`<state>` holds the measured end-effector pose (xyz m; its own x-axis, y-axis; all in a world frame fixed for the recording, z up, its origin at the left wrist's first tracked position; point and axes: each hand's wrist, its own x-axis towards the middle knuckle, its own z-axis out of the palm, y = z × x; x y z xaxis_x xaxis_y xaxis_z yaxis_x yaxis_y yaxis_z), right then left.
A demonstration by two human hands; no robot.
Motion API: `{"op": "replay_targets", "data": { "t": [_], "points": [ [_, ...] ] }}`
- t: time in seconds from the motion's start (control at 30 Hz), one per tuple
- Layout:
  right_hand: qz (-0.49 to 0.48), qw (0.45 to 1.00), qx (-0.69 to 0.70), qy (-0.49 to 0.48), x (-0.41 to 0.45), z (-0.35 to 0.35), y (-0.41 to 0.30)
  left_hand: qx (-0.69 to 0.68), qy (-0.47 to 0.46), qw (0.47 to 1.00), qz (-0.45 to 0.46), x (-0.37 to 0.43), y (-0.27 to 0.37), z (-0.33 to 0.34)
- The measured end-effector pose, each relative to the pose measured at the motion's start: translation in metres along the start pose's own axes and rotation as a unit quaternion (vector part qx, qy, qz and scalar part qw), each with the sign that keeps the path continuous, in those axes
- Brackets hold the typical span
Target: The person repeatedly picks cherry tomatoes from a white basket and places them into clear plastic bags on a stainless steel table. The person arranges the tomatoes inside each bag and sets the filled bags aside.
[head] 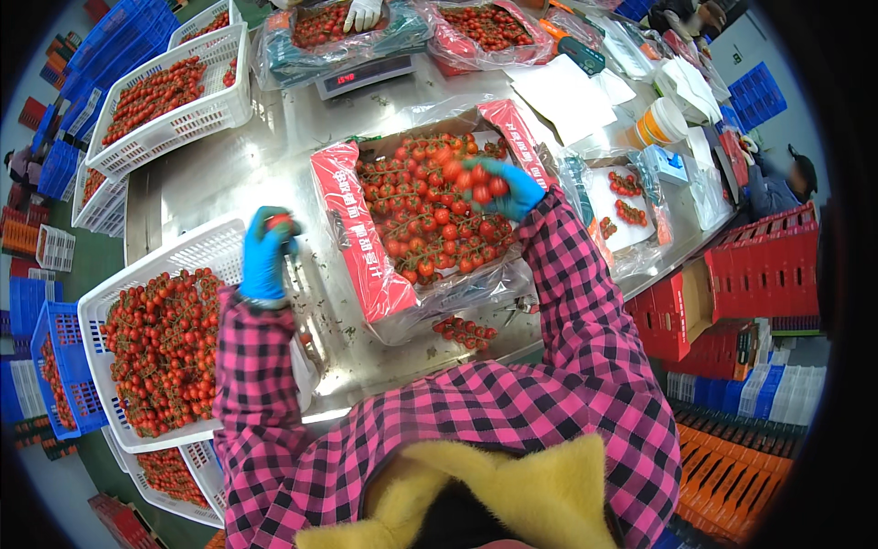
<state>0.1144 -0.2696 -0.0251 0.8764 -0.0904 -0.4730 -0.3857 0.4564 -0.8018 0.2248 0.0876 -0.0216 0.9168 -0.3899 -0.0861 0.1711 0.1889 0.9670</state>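
Observation:
My left hand (265, 254), in a blue glove, is closed on a red cherry tomato (279, 220) above the steel table, beside a white plastic crate (230, 259) full of vine tomatoes. My right hand (511, 191), also gloved in blue, holds a cluster of vine cherry tomatoes (482, 184) over a red cardboard box (374, 274). That box is lined with clear plastic film and filled with vine tomatoes (425, 219). A small tomato cluster (465, 332) lies on the table below the box, near metal snips (516, 310).
A digital scale (367, 74) stands at the back under another tomato box, where a co-worker's white-gloved hand (363, 14) rests. An open box (617, 206) with several clusters and an orange-and-white cup (658, 125) are at right. More white crates (171, 130) stand at left.

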Motion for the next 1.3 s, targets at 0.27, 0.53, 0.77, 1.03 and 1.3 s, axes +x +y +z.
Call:
{"op": "replay_targets", "data": {
  "t": [0.27,0.53,0.77,1.03,1.3],
  "points": [
    [-0.256,0.864,-0.327,0.286,0.093,-0.062,0.035,0.222,0.288,0.929,-0.069,-0.048,-0.084,-0.215],
    [-0.302,0.536,-0.739,0.275,0.133,-0.048,0.068,0.539,0.202,0.815,0.063,-0.105,-0.151,-0.266],
    [-0.284,0.908,-0.309,-0.017,0.097,0.211,0.122,0.735,0.014,0.652,-0.184,-0.099,-0.083,-0.347],
    [-0.203,0.625,-0.728,-0.194,0.186,0.517,0.316,0.799,-0.038,0.594,-0.079,-0.103,-0.085,-0.370],
    [-0.004,0.542,-0.836,-0.078,0.206,0.472,0.285,0.789,-0.156,0.563,-0.190,-0.071,-0.058,-0.365]
  ]
}}
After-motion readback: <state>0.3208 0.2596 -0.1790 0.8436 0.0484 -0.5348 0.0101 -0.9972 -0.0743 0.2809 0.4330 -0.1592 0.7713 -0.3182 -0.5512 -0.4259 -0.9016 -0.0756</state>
